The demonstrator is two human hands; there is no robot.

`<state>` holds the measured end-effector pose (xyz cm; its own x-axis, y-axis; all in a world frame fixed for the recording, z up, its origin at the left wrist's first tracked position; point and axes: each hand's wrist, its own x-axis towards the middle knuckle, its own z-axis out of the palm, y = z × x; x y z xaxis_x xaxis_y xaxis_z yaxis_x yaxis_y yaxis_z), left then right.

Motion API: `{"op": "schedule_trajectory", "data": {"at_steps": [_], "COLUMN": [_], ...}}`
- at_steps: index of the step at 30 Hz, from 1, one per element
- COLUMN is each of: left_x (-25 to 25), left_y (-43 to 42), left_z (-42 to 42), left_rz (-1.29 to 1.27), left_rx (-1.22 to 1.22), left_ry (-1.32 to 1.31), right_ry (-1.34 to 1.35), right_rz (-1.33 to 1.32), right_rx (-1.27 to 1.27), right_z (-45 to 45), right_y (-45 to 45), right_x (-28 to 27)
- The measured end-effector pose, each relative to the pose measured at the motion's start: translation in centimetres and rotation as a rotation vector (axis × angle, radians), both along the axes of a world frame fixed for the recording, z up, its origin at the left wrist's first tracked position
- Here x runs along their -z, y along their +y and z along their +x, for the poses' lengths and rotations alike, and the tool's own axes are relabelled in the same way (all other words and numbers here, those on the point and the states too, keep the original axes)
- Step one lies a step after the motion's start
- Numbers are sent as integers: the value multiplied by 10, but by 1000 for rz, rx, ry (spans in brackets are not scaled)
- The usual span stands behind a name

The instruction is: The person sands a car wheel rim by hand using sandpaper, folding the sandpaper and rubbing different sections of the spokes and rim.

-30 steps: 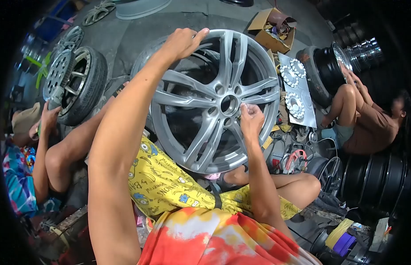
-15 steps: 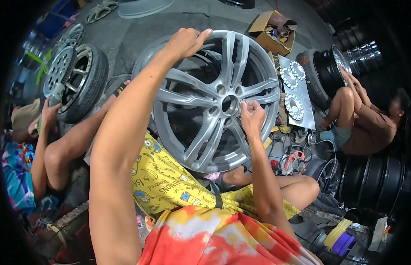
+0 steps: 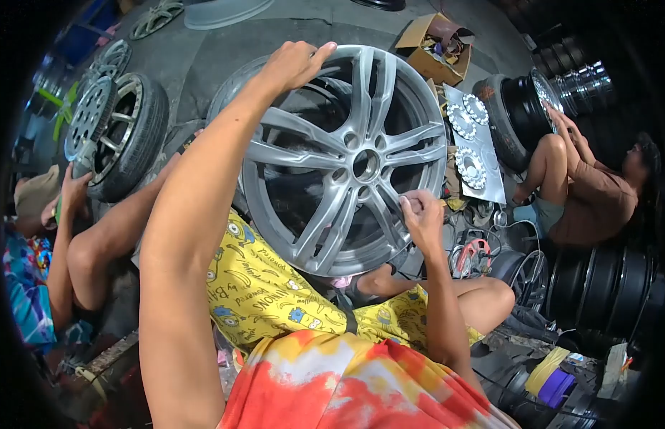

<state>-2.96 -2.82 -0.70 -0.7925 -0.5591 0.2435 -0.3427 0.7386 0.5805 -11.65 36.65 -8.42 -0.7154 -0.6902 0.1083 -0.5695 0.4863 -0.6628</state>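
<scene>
A large grey alloy wheel rim (image 3: 357, 118) with paired spokes stands tilted in front of my lap. At its upper left edge, my left hand (image 3: 293, 66) is closed over the outer lip, thumb along the top. My right hand (image 3: 422, 214) is near the lower right spokes, fingers curled and thumb tip against the fingertips; whatever is pinched there, if anything, is too small to make out. The hub hole (image 3: 365, 165) lies up and left of that hand. Behind the rim, another round wheel (image 3: 225, 89) partly shows.
One person (image 3: 595, 189) crouches at the right, hands on a dark wheel (image 3: 527, 104). Another person's knee (image 3: 89, 257) and hands are at the left beside a tyre (image 3: 143, 136). A cardboard box (image 3: 436, 66), a board with silver rings (image 3: 495, 187) and stacked black rims (image 3: 593, 289) lie rightward.
My right hand has moved from beside the hub hole down and right to the lower spokes. My left hand stays on the rim's upper edge.
</scene>
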Motion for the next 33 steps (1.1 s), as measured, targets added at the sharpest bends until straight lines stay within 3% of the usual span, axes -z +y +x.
{"op": "schedule_trajectory", "data": {"at_steps": [2,12,33], "left_x": [-1,6,-1], "left_y": [2,-3,0], "left_z": [-2,-3,1], "left_rz": [2,-26,-5], "left_rx": [-14,-17,-24], "left_ry": [13,38,-20], "right_ry": [139,330,398], "right_rz": [-44,-109,-104], "right_rx": [-122,-240,-162], "right_z": [1,1,4], "right_y": [-5,-41,-43], "right_x": [9,18,28]}}
